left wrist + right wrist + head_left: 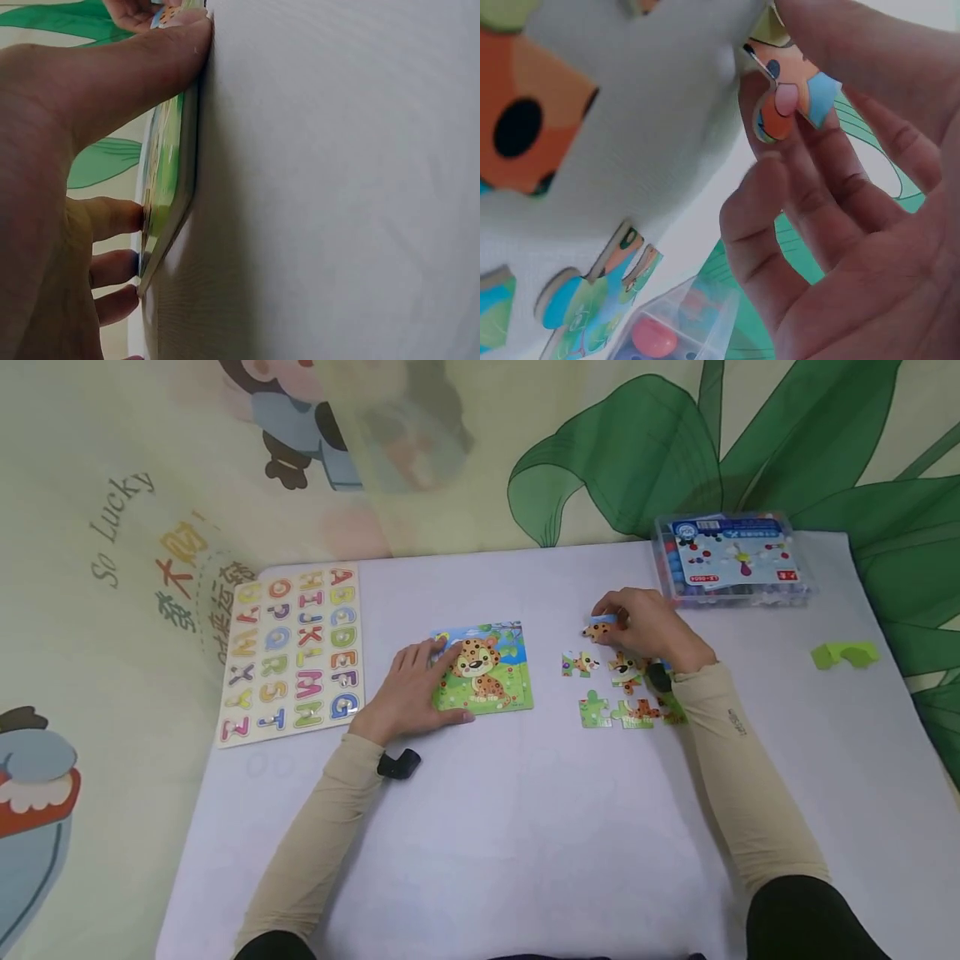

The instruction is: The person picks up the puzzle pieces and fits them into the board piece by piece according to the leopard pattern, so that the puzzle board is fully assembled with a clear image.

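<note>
My left hand [411, 689] rests on the left part of a square leopard puzzle board [483, 672], thumb at its near edge and fingers spread along its left side. In the left wrist view, the board's thick edge [176, 202] lies beside the thumb. A spotted puzzle piece [597, 628] with a blue part is pinched by my right hand [651, 625]. The right wrist view shows this piece between thumb and fingers, raised off the table. Several loose puzzle pieces [595, 710] lie below and left of the right hand, some partly hidden by the wrist.
An alphabet board [291, 656] with letters in rows lies at the left. A clear plastic box [733, 560] with a blue label stands at the table's back right. A green arched block [845, 654] sits near the right edge. Printed fabric hangs behind the white table [525, 843].
</note>
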Motion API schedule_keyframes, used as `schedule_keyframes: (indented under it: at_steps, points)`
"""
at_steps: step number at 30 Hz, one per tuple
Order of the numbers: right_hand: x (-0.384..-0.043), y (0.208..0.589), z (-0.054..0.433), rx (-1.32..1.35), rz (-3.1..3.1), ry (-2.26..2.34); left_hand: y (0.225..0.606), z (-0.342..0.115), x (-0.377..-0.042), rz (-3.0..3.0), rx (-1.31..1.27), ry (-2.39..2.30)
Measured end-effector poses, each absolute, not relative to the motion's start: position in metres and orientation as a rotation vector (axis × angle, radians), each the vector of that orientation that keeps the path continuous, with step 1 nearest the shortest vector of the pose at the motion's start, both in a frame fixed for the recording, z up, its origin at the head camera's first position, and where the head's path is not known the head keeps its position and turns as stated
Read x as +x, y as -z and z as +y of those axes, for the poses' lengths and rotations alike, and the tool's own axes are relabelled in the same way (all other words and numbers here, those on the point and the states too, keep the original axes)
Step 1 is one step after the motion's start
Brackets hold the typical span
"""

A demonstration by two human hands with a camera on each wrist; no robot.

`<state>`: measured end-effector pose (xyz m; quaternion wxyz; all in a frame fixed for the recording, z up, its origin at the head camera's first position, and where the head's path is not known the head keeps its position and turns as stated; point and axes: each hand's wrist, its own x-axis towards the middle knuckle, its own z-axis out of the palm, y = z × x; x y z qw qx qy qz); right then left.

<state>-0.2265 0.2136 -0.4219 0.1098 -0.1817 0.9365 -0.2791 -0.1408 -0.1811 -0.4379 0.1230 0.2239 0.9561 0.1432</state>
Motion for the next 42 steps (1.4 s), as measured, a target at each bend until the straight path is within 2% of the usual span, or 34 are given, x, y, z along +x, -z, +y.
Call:
schedule_keyframes:
  at_steps: [27,34,42]
  points:
    - [-0.235,0.417,0.204,-0.433,2.73,1.221,0.443,-0.185,-0.14,2.795,0.587,-0.453]
    - [-0.233,0.423,0.185,-0.432,2.605,1.25,0.442,-0.186,-0.135,2.782,0.574,-0.487]
    - [-0.229,0.431,0.15,-0.58,2.518,1.25,0.443,-0.182,-0.136,2.781,0.596,-0.5]
